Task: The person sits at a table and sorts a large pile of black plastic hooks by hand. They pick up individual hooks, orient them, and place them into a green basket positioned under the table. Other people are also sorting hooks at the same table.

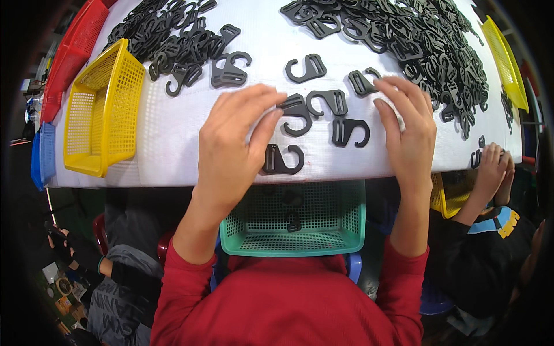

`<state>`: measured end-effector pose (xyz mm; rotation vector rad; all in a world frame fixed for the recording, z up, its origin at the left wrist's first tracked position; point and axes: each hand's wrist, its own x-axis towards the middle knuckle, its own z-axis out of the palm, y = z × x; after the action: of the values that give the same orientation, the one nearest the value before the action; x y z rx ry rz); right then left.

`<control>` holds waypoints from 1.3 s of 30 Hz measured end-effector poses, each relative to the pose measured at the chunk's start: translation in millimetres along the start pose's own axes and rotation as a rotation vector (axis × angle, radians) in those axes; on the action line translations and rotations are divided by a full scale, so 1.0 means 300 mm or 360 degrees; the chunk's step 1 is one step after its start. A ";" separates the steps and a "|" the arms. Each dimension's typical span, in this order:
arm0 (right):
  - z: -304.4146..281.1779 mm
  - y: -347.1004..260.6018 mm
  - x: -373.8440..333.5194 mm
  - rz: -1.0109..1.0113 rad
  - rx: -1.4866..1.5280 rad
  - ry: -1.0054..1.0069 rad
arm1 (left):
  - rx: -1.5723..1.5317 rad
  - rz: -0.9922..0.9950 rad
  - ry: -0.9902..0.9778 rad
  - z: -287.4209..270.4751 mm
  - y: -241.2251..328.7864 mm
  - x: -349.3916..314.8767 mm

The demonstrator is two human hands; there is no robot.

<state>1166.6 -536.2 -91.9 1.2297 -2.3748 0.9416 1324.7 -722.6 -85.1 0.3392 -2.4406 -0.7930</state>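
Several flat black plastic hooks with slotted ends lie loose on the white table between my hands. My left hand point(228, 138) is open, thumb and fingers apart, its fingertips at the edge of one black hook point(296, 109). Below its thumb lies a second hook point(277, 160), close to the table's near edge. My right hand point(410, 130) is open too, with its fingers curved and its fingertips beside another hook point(362, 83). In the middle, a hook point(332, 102) lies just above a further hook point(346, 132). Neither hand visibly holds anything.
Piles of black hooks point(184, 43) point(427, 52) cover the table's far left and right. Below the near edge, a green basket point(294, 245) contains a few dark pieces. A yellow basket point(104, 109) stands at left. Another person's hands point(493, 170) are at the right edge.
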 end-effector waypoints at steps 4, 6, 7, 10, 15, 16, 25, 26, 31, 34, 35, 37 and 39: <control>0.030 0.049 0.024 -0.0097 -0.0119 -0.0076 | 0.0121 0.0175 -0.0017 0.025 -0.022 0.087; 0.038 0.060 0.021 -0.0133 -0.0183 -0.0073 | 0.0212 0.0300 -0.0009 0.055 -0.040 0.122; 0.039 0.055 0.021 -0.0126 -0.0207 -0.0079 | 0.0283 0.0348 -0.0029 0.067 -0.053 0.137; 0.033 0.044 0.012 -0.0066 -0.0288 -0.0054 | 0.0390 0.0362 -0.0090 0.098 -0.062 0.161; 0.014 0.056 0.013 0.0163 -0.0046 -0.0016 | 0.0369 0.0346 -0.0120 0.107 -0.080 0.162; 0.018 0.049 0.018 0.0082 0.0007 -0.0022 | 0.0369 0.0351 -0.0106 0.106 -0.087 0.157; 0.008 0.016 0.019 0.0370 0.0224 -0.0065 | 0.0074 0.0133 -0.0106 -0.003 -0.045 0.078; 0.004 0.003 0.022 0.0660 0.0473 -0.0106 | 0.0057 0.0138 -0.0120 -0.010 -0.053 0.060; 0.015 0.027 0.007 0.0069 -0.0181 0.0086 | -0.0061 0.0083 -0.0234 -0.057 -0.053 -0.020; 0.000 0.001 -0.015 0.0006 0.0024 0.0018 | -0.0111 0.0194 -0.0379 -0.076 -0.057 -0.048; 0.000 -0.012 -0.021 0.0007 0.0081 0.0021 | -0.0104 0.0263 -0.0439 -0.083 -0.055 -0.056; -0.005 -0.029 -0.035 0.0025 0.0124 0.0030 | -0.0079 0.0374 -0.0539 -0.084 -0.054 -0.071; -0.005 -0.046 -0.051 0.0020 0.0144 0.0029 | -0.0047 0.0369 -0.0532 -0.085 -0.068 -0.086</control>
<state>1186.7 -531.7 -93.3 1.2342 -2.3522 1.0706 1361.8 -740.6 -91.0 -0.0970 -2.7073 -0.8360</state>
